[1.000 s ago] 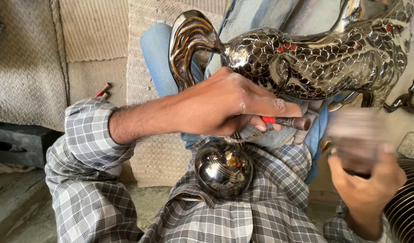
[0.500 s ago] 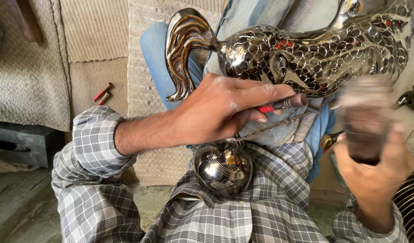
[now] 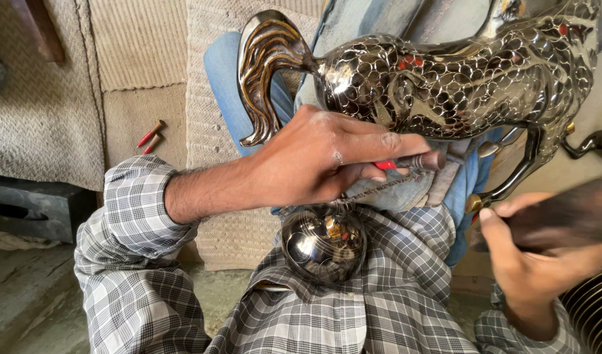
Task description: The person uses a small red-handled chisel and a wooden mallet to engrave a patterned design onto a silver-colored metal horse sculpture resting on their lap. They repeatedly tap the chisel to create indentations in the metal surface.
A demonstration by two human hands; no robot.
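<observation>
Left hand point(image 3: 314, 160) pins a red-handled punch point(image 3: 412, 162) against the polished metal horse point(image 3: 458, 85), lying at twelve o'clock. Right hand point(image 3: 530, 275), fingers wrapped round a blurred tool, probably a hammer, at three o'clock. Chasing under way; next calls for a square strike.

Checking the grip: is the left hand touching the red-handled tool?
Touching. The head view shows the left hand with its fingers wrapped round the red-handled tool.

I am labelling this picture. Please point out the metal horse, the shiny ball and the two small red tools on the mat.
metal horse point(image 3: 445, 85), head view, on its body.
shiny ball point(image 3: 324, 244), head view, on its front.
red tools point(image 3: 150, 136), head view, on one handle.
</observation>
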